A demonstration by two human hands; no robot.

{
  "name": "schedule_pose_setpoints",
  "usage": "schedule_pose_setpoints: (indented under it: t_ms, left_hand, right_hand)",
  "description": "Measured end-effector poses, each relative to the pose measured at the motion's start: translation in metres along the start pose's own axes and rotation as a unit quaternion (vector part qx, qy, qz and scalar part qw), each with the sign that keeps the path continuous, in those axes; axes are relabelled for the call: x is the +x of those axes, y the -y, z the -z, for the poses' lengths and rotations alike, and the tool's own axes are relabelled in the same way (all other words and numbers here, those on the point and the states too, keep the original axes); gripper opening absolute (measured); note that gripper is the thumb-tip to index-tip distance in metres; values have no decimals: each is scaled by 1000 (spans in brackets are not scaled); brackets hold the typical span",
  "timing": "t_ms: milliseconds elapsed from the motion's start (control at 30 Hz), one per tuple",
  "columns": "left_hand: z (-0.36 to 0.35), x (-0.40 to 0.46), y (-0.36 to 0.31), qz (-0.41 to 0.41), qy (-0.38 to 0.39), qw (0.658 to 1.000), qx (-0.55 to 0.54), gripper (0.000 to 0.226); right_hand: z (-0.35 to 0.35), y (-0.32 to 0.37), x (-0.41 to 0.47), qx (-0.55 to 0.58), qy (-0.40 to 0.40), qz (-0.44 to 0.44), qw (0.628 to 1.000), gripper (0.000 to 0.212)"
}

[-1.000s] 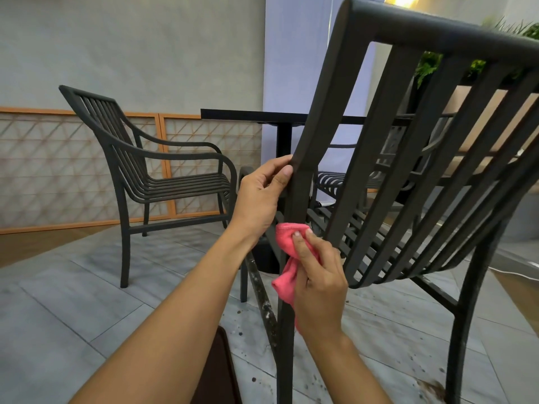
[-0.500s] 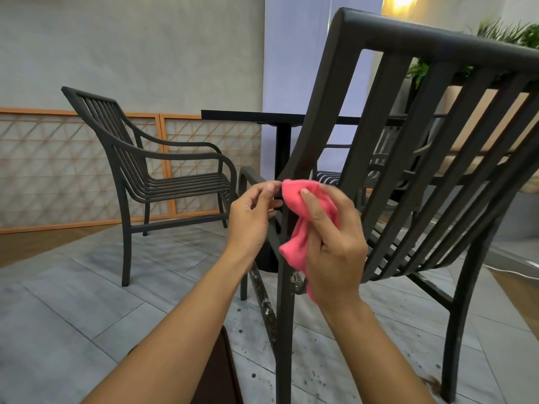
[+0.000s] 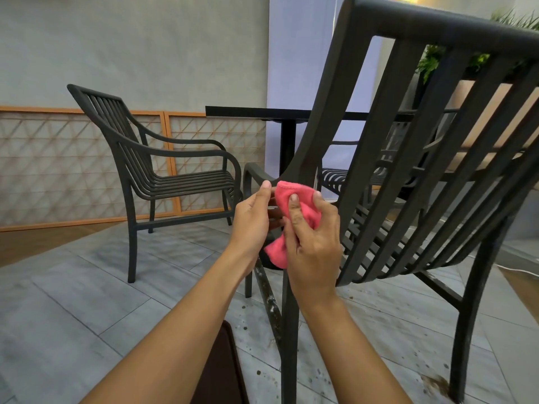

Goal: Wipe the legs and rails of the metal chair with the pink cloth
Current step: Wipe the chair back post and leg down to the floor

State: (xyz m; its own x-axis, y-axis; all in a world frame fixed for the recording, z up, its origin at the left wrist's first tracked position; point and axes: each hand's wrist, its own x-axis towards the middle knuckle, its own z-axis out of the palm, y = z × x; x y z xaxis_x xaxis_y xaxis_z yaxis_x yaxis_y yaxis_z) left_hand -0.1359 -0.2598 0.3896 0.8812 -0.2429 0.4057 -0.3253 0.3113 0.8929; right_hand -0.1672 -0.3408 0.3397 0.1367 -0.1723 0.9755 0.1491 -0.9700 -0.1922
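The dark metal chair (image 3: 344, 118) stands right in front of me, seen from behind, its slatted back tilted away. My right hand (image 3: 313, 243) grips the pink cloth (image 3: 294, 199), bunched against the chair's left back post where the armrest joins it. My left hand (image 3: 252, 220) is just left of the cloth, its fingertips pinching the cloth's edge beside the post. The left rear leg (image 3: 290, 345) runs straight down below my hands, and the dirty side rail (image 3: 269, 298) slopes forward beside it.
A second metal chair (image 3: 163, 173) stands to the left by a lattice screen (image 3: 43, 167). A black table (image 3: 262, 112) is behind the near chair, with a third chair beyond it. Dirt specks lie on the grey tiled floor (image 3: 87, 301) around the near chair's legs.
My right hand has carried the pink cloth up the left back post from below the seat to the armrest joint. My left hand let go of the post and came to the cloth.
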Motion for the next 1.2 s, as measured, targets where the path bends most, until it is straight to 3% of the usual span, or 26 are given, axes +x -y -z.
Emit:
schedule_pose_setpoints:
  t_ms: [333,800,1000,1200]
  left_hand:
    - [-1,-2,0,-21,-2,999,29,34]
    - [0,-3,3,-37,13,999,26,30]
    - [5,-9,16,-42,15,998,46,28]
    - [9,-16,32,9,5,999,30,37]
  right_hand:
    - [-4,-3,-22,-46,26,4,999,30]
    - [1,-5,-44,-51,101,-8,994,47]
    - [15,-6,-43,-54,171,-10,984,53]
    - [41,-1,-14,-73,128,53,988,44]
